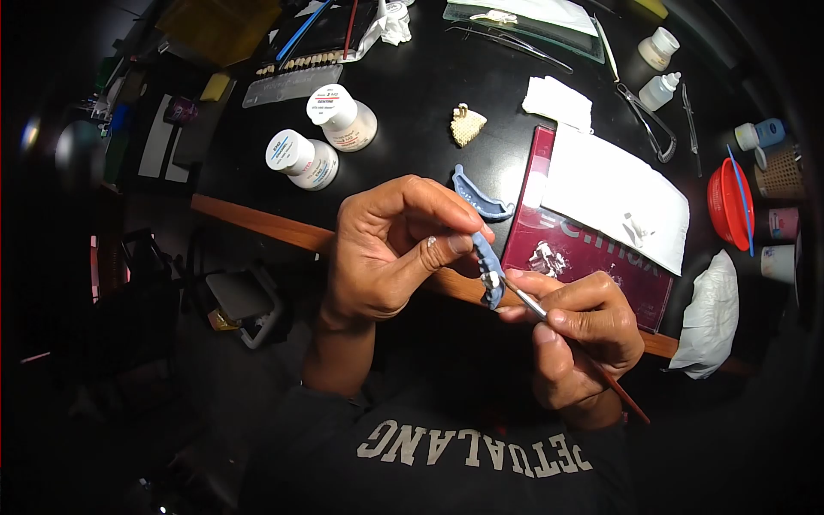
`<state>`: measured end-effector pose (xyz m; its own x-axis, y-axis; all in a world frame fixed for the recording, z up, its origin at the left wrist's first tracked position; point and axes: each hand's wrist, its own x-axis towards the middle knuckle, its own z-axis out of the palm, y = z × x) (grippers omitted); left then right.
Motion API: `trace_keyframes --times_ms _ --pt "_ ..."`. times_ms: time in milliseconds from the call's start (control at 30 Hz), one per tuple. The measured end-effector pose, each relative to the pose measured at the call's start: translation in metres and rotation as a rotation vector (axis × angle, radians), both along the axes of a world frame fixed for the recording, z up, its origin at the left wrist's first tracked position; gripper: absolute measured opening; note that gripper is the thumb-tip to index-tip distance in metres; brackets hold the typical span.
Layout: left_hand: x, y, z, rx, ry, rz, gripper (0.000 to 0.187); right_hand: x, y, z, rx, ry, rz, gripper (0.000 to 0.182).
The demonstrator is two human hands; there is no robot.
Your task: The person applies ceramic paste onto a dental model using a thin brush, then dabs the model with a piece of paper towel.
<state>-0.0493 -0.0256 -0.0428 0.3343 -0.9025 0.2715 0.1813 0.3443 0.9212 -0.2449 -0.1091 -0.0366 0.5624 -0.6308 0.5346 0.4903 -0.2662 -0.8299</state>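
My left hand (386,249) pinches the upper end of a curved blue silicone dental impression (485,249) between thumb and fingers. White tooth-coloured material (490,280) sits in its lower part. My right hand (592,330) grips a fine paintbrush (530,305) by its silver ferrule, with the reddish handle slanting down to the right. The brush tip is right at the white material. A second blue silicone piece (482,196) lies on the table just beyond my left fingertips. White smears speckle my left thumb.
A maroon plate (592,273) carries a white paste heap (547,259) and a paper sheet (614,193). Labelled powder bottles (302,160) stand left; a dental model piece (468,126) lies ahead. Tweezers (515,45), forceps (648,124) and a red bowl (730,206) sit farther out.
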Motion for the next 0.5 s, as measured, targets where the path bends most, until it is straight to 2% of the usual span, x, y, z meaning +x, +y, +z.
trace_keyframes --times_ms 400,500 --pt "-0.0031 0.0010 0.0032 0.022 -0.008 0.047 0.011 0.0021 0.0010 -0.0003 -0.093 0.010 -0.044 0.022" --pt "-0.0039 0.0011 0.0028 0.017 -0.009 0.062 0.011 0.0002 0.0038 -0.0019 -0.041 0.002 -0.057 0.024"
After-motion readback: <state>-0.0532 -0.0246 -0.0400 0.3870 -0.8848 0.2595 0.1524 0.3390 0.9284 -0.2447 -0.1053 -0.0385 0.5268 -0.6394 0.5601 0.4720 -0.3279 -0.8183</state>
